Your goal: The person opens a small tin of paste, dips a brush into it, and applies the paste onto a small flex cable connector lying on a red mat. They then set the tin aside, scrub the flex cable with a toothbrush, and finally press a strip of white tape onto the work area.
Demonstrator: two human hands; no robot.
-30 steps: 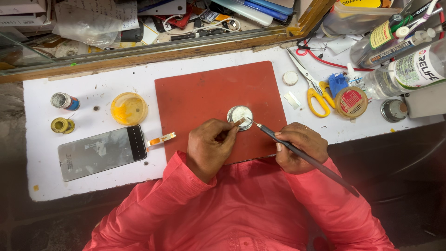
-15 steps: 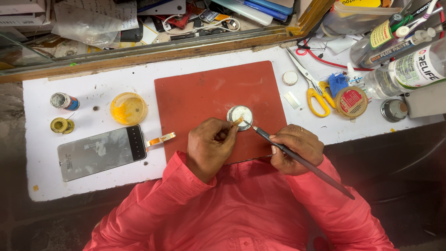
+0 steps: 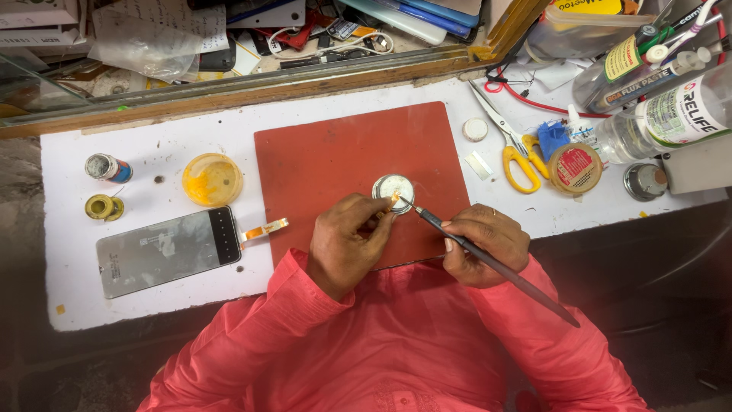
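1. the left hand [image 3: 347, 244] rests on the red mat [image 3: 335, 152], its fingertips pinched narrowly on a small orange piece at the rim of the small round silver tin [image 3: 393, 188].
2. the right hand [image 3: 484, 246] is closed around a long dark brush [image 3: 488, 261], held like a pen; the brush tip meets the near edge of the tin, just beside the left fingertips.
3. the tin sits on the right half of the mat, a little toward the person.
4. the mat lies on a white worktop [image 3: 152, 305], marked with small stains and specks.
5. left of the mat: a yellow round dish [image 3: 212, 179], a phone screen panel [image 3: 168, 250] with an orange flex strip, a small brass spool [image 3: 104, 207], and a small capped bottle [image 3: 108, 168].
6. right of the mat: yellow-handled scissors [image 3: 511, 149], a white round cap [image 3: 475, 129], a round red-labelled tin [image 3: 575, 168], a metal cap [image 3: 644, 181], and clear bottles [image 3: 663, 114] lying at the edge.
7. behind the worktop runs a wooden ledge [image 3: 229, 95] with a cluttered tray of papers, cables and tools beyond it.
8. the person wears a pink-red shirt [image 3: 396, 343]; the floor on either side is dark.
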